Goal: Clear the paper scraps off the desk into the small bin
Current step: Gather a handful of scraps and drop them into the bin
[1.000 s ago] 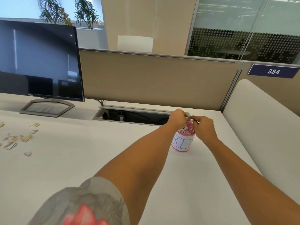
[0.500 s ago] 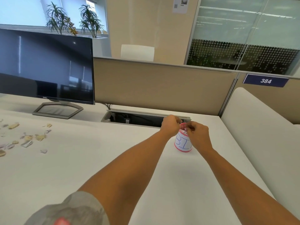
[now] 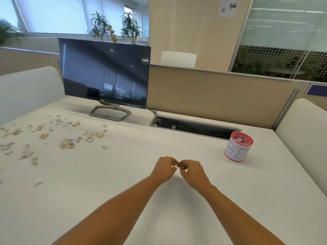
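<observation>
Paper scraps (image 3: pixel 70 145) – thin, ragged – litter the smooth desk (image 3: pixel 123 174); left hand (image 3: pixel 163 168), right hand (image 3: pixel 192 171) loosely curled, empty.

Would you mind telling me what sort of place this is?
Most likely an open-plan office: a desk with a monitor, a fabric partition behind it, and glass-walled rooms beyond.
</observation>
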{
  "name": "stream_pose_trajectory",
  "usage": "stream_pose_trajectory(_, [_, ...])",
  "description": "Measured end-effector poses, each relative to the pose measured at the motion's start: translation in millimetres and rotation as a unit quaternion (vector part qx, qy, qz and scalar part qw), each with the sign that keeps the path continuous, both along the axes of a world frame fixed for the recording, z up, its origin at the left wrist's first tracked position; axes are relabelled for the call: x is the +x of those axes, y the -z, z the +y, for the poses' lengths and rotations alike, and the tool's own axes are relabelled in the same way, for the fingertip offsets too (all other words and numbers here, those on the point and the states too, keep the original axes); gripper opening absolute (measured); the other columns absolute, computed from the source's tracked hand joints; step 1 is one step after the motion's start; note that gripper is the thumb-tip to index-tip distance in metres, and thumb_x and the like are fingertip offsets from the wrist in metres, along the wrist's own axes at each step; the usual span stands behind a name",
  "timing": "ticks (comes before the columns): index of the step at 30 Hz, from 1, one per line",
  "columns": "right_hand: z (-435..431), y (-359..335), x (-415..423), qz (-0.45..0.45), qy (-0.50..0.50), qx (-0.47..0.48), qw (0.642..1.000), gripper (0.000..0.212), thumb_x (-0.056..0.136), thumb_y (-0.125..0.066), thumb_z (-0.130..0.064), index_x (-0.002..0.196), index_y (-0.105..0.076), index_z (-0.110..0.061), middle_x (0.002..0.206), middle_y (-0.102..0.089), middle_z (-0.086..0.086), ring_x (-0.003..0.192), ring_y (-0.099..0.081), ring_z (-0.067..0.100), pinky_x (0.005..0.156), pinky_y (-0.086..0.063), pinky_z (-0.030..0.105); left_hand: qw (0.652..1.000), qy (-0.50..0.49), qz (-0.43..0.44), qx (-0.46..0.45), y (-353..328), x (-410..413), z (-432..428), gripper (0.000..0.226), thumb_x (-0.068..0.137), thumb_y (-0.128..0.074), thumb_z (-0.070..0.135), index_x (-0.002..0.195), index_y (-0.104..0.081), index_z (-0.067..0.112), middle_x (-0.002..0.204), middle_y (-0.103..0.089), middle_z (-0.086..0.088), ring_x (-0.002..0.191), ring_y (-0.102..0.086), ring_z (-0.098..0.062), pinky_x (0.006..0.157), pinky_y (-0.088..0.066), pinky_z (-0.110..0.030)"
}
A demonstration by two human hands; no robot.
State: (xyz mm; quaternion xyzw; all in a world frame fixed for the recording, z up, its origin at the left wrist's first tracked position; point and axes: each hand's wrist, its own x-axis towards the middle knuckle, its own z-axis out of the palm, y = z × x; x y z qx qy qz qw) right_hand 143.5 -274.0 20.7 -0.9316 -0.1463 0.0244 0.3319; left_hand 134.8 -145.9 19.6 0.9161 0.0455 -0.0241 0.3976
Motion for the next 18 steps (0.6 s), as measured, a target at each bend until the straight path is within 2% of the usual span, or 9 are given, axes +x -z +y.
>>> stream_pose_trajectory(6, [71.6, 24.7, -28.2, 0.025, -0.059, -0.031, 0.997, 0.026, 0.089, -0.047, -0.006, 0.106, -0.066, -0.011, 0.114, -0.065, 0.002, 0.107, -0.058, 0.015, 0.088, -0.04, 0.017, 0.995, -0.098, 0.013, 0.004, 24.7, -58.5, 105.6, 0.032, 0.086, -0.051, 0.004, 0.114, -0.065, 0.011, 0.119, -0.066, -0.006, 0.11, -0.06, -0.018, 0.098, -0.043, -0.024])
stream_pose_trajectory(10, [123.9, 37.2, -38.8, 0.027, -0.1, -0.05, 0.993, 0.025, 0.09, -0.047, -0.006, 0.106, -0.065, -0.009, 0.113, -0.064, 0.004, 0.108, -0.057, 0.017, 0.084, -0.038, 0.016, 0.983, -0.179, -0.02, 0.024, 32.7, -98.4, 169.0, 0.031, 0.088, -0.047, 0.003, 0.112, -0.066, 0.012, 0.118, -0.066, -0.005, 0.112, -0.059, -0.018, 0.097, -0.04, -0.021])
stream_pose_trajectory(13, [164.7, 41.7, -45.9, 0.018, -0.137, -0.051, 0.989, 0.023, 0.09, -0.048, -0.008, 0.106, -0.064, -0.011, 0.112, -0.063, 0.002, 0.109, -0.056, 0.018, 0.083, -0.034, 0.014, 0.972, -0.222, -0.053, 0.047, 38.1, -122.5, 209.6, 0.029, 0.089, -0.048, 0.004, 0.113, -0.064, 0.013, 0.126, -0.061, 0.0, 0.122, -0.053, -0.017, 0.101, -0.035, -0.021])
stream_pose_trajectory(15, [191.0, 41.9, -49.7, 0.009, -0.168, -0.057, 0.984, 0.023, 0.09, -0.047, -0.009, 0.107, -0.063, -0.011, 0.115, -0.062, 0.001, 0.111, -0.054, 0.017, 0.087, -0.034, 0.016, 0.965, -0.236, -0.078, 0.087, 41.8, -135.8, 235.2, 0.03, 0.09, -0.052, 0.008, 0.118, -0.061, 0.012, 0.135, -0.053, -0.001, 0.128, -0.047, -0.018, 0.108, -0.03, -0.024])
stream_pose_trajectory(18, [228.1, 40.8, -54.1, 0.004, -0.197, -0.058, 0.979, 0.024, 0.091, -0.047, -0.01, 0.109, -0.063, -0.01, 0.117, -0.06, 0.002, 0.113, -0.053, 0.018, 0.088, -0.033, 0.016, 0.942, -0.287, -0.092, 0.144, 47.1, -152.7, 275.4, 0.038, 0.089, -0.056, 0.017, 0.127, -0.054, 0.012, 0.145, -0.041, -0.007, 0.137, -0.036, -0.022, 0.114, -0.025, -0.036])
